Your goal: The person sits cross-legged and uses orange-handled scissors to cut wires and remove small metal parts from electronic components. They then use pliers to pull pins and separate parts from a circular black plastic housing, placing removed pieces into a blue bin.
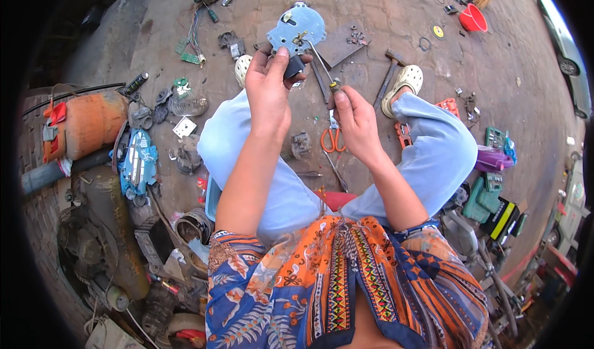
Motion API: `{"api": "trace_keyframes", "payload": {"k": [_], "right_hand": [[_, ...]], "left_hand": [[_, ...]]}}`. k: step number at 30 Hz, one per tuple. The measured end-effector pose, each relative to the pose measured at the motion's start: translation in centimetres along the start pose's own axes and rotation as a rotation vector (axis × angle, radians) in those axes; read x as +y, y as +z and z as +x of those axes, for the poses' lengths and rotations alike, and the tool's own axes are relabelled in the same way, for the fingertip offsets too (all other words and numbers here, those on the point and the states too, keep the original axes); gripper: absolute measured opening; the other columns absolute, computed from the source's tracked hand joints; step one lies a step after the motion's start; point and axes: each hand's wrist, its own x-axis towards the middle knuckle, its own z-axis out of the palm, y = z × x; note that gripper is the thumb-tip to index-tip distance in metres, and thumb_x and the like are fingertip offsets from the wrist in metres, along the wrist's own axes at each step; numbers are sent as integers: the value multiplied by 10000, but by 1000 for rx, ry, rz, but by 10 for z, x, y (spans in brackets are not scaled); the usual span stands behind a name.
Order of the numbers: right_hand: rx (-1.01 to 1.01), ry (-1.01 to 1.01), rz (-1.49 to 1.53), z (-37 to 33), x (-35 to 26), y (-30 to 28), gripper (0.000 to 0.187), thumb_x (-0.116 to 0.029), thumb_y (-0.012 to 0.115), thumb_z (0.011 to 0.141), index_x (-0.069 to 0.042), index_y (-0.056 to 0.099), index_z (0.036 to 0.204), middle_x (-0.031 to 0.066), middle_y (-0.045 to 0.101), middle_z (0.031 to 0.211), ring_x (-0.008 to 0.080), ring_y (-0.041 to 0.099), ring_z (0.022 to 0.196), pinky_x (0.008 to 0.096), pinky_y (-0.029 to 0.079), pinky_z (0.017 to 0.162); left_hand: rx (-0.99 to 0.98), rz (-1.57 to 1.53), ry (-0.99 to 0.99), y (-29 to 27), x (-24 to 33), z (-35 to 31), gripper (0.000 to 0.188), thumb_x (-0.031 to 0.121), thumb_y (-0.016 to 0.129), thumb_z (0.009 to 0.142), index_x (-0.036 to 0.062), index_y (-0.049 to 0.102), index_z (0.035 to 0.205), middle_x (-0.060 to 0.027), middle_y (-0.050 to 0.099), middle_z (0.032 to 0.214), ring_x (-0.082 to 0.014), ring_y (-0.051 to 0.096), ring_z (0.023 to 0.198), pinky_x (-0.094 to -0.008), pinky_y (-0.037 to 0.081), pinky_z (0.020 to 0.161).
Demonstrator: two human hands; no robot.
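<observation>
My left hand [270,80] is closed around the lower edge of a round bluish metal plate [299,26] with slots and holes. A black block-shaped part [294,68] sits at the plate's lower edge, by my left fingers. In my right hand [356,117] is a screwdriver [334,84], gripped by its handle. Its thin shaft runs up and left, with the tip at a small brass-coloured piece [300,38] on the plate; whether it touches I cannot tell. Below, on the ground, lie orange-handled scissors [333,137] and a dark motor-like part [301,145].
A hammer [390,70] lies near my right shoe, beside a flat metal sheet [334,44]. An orange gas cylinder [86,126] and piled scrap stand at left. Green tool cases [481,200] lie at right. A red bucket [473,18] and a parked car [562,52] are farther off.
</observation>
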Motion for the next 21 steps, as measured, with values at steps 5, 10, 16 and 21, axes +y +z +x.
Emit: {"api": "trace_keyframes", "payload": {"k": [5, 10, 16, 21], "right_hand": [[-76, 121, 213, 2, 7, 3, 351, -304, 429, 972, -4, 495, 803, 31, 444, 583, 110, 425, 542, 278, 367, 510], [51, -13, 10, 6, 13, 6, 296, -262, 468, 955, -2, 483, 813, 109, 470, 584, 177, 466, 529, 322, 380, 504], [155, -120, -160, 6, 22, 13, 289, -259, 486, 948, -4, 466, 816, 138, 478, 594, 213, 474, 514, 348, 382, 492], [-164, 156, 490, 10, 27, 9, 362, -359, 418, 972, -49, 425, 786, 2, 383, 562, 105, 344, 464, 258, 279, 425]], "left_hand": [[-38, 7, 19, 0, -4, 2, 123, 113, 532, 917, 23, 518, 999, -75, 630, 900, -180, 657, 782, -236, 485, 527], [-40, 0, 12, 1, -7, 5, 111, 104, 529, 918, 23, 508, 991, -71, 624, 881, -182, 657, 779, -233, 471, 507], [-49, -4, -1, 4, -13, 7, 134, 100, 529, 916, 11, 505, 1013, -76, 621, 890, -189, 658, 771, -230, 460, 497], [-50, -29, -35, 3, -10, 7, 138, 106, 541, 909, 13, 524, 1010, -80, 631, 890, -188, 659, 764, -221, 449, 491]]}}
